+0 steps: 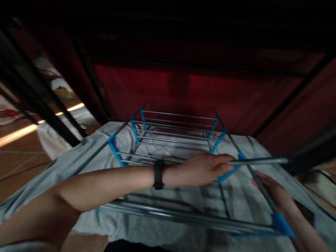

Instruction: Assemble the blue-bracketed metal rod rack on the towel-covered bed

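A drying rack frame (181, 134) of thin grey metal rods and blue plastic joints lies before me. My left hand (210, 168), with a black watch (158, 175) on its wrist, reaches across the rack to the right. Its fingers are closed on a metal rod (262, 161), whose length points right over the blue joint (241, 156). Whether the rod touches that joint I cannot tell. Beneath the right side rail, my right hand (273, 189) appears curled around it, partly hidden and blurred. Several thicker rods (168, 211) run across the near end.
A pale grey cloth (86, 157) lies under the rack. Behind it hangs a dark red panel (147, 87) with dark bars (89, 77). On the left, a tiled floor (21, 161) shows a strip of light and a whitish cloth (55, 140).
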`<state>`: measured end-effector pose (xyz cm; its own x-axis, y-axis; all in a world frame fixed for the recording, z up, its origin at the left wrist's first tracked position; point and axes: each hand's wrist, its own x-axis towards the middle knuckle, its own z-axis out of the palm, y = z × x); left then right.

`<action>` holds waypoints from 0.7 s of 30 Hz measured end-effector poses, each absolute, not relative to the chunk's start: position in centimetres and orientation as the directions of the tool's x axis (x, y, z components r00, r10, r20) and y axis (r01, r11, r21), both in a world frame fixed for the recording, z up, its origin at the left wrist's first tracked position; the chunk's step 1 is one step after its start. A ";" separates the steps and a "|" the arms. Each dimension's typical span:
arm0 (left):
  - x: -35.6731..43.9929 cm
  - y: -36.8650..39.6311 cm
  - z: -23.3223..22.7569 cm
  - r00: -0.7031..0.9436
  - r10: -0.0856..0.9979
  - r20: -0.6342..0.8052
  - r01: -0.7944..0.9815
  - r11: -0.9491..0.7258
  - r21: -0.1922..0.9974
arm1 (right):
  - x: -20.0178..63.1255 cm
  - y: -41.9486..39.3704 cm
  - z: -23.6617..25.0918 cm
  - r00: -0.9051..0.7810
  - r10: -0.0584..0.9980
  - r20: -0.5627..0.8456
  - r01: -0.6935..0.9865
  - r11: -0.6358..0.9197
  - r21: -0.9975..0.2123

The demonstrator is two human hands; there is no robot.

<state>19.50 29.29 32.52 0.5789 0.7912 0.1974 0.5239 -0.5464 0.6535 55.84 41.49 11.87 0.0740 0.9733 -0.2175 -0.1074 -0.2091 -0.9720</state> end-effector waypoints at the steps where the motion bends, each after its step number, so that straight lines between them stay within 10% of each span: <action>1: 19.4 29.5 33.1 0.553 0.797 0.243 0.525 -0.560 0.641 | 55.2 41.3 12.8 0.078 0.964 -0.254 -0.180 -0.237 -0.955; 21: 21.4 37.6 23.9 0.488 0.867 0.099 0.834 -0.496 0.242 | 47.2 41.6 20.5 -0.086 0.988 -0.129 -0.157 -0.141 -0.977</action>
